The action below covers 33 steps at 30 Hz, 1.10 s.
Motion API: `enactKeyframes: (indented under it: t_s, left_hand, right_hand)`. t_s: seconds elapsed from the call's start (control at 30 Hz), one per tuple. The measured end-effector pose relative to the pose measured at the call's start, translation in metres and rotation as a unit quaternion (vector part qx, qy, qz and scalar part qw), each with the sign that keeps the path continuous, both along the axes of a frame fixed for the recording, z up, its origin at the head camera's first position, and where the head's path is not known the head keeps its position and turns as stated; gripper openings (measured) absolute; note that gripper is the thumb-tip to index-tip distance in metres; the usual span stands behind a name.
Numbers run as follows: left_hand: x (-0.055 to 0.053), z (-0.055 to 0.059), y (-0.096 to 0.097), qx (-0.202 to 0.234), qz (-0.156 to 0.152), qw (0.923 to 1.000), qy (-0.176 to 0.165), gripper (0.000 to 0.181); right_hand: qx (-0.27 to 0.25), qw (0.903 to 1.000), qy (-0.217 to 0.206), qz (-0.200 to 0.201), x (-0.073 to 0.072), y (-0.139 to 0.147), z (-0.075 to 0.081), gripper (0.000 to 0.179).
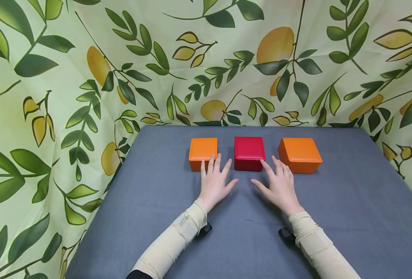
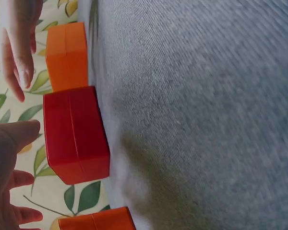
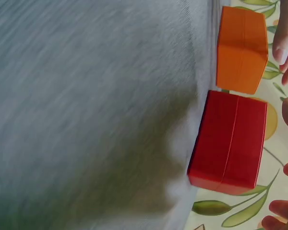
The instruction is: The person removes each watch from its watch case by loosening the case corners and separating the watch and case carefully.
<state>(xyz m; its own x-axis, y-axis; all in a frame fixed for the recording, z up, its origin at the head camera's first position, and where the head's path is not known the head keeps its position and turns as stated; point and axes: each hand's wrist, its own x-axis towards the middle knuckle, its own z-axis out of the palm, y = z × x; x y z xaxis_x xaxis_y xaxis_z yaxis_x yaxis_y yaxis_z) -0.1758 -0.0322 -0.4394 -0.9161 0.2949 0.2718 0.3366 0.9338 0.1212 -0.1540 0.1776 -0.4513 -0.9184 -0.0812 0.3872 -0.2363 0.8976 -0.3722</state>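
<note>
My left hand and right hand spread, holding nothing

Just beyond on the tabletop, a red box stands between the left orange box and right orange box; lids closed, contents hidden.

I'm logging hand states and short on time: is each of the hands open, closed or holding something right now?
Left hand: spread open, holding nothing.
Right hand: open too, holding nothing.
</note>
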Motion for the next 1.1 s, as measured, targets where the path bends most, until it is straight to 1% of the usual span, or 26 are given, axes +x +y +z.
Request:
enactKeyframes:
  t_s: [0.17,0.27,0.43,0.57,0.77,0.97,1.1]
  left_hand:
    - [-0.002,-0.002,-0.008,0.020,0.000,0.9988,0.044,0.060]
    - [-0.006,-0.004,-0.015,0.046,-0.003,0.9965,0.070,0.058]
    - [-0.013,-0.004,-0.027,0.072,-0.004,0.9929,0.094,0.056]
    - [-0.018,-0.005,-0.036,0.085,0.001,0.9914,0.099,0.053]
    - [-0.025,-0.006,-0.050,0.108,0.010,0.9898,0.092,0.048]
    - [-0.036,-0.008,-0.063,0.132,0.022,0.9865,0.095,0.053]
    - [-0.045,-0.010,-0.072,0.148,0.018,0.9867,0.065,0.060]
  right_hand:
    - [-0.028,0.9992,0.027,0.013,-0.002,-0.011,0.003,0.071]
    - [-0.048,0.9979,0.038,0.022,-0.005,-0.019,0.006,0.067]
    - [-0.069,0.9962,0.041,0.033,-0.012,-0.035,0.010,0.064]
    - [-0.085,0.9951,0.028,0.042,-0.018,-0.046,0.011,0.062]
    - [-0.102,0.9930,0.015,0.057,-0.026,-0.060,0.008,0.056]
    - [-0.125,0.9895,0.000,0.072,-0.035,-0.076,0.007,0.052]
    - [-0.144,0.9860,-0.012,0.084,-0.041,-0.086,0.006,0.050]
